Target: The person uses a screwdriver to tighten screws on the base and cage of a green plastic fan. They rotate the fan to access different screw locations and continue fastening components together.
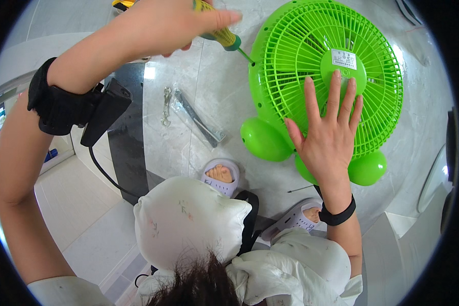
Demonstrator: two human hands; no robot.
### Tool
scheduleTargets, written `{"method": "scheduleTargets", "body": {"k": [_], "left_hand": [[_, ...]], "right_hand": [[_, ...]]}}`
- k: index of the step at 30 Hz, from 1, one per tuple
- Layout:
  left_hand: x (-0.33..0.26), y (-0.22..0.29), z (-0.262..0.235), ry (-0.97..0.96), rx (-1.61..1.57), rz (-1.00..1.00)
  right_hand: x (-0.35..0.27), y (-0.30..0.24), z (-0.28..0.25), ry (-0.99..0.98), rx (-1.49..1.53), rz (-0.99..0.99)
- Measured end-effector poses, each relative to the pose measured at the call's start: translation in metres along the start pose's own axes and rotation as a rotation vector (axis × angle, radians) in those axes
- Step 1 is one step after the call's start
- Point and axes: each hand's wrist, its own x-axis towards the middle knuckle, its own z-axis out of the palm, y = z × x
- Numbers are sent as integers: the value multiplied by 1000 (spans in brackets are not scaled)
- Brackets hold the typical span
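Note:
A bright green fan (280, 97) lies on the floor with its slotted grille facing up and a white label (344, 59) on its round hub. My left hand (176, 23) is closed around the yellow-and-green handle of a screwdriver (224, 38). The screwdriver slants down to the right, its tip at a small hole on the fan's left rim. Whether it sits on a screw there is too small to tell. Flat on the grille, just below the hub, rests my right hand (329, 132), fingers spread. Rounded green lobes (268, 140) stick out from the fan's near side.
Left of the fan lie a small metal wrench (166, 107) and a clear plastic bag (201, 120) with a long dark item inside. A thin dark rod (301, 188) is on the floor near my right slipper (296, 217). Something yellow (122, 5) shows at the top left.

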Motion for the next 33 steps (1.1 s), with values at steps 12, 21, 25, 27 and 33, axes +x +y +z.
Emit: {"method": "scheduleTargets", "body": {"k": [12, 21, 25, 27, 33], "left_hand": [[6, -15, 3, 61, 364, 286], [-3, 12, -21, -295, 66, 80], [1, -2, -2, 6, 680, 469], [-4, -6, 2, 52, 465, 673], [-1, 3, -9, -183, -51, -40]], "right_hand": [[0, 0, 1, 6, -19, -9], [0, 0, 0, 5, -4, -2], [0, 0, 0, 8, -4, -5], [0, 0, 1, 10, -3, -3], [0, 1, 1, 12, 1, -5]]}}
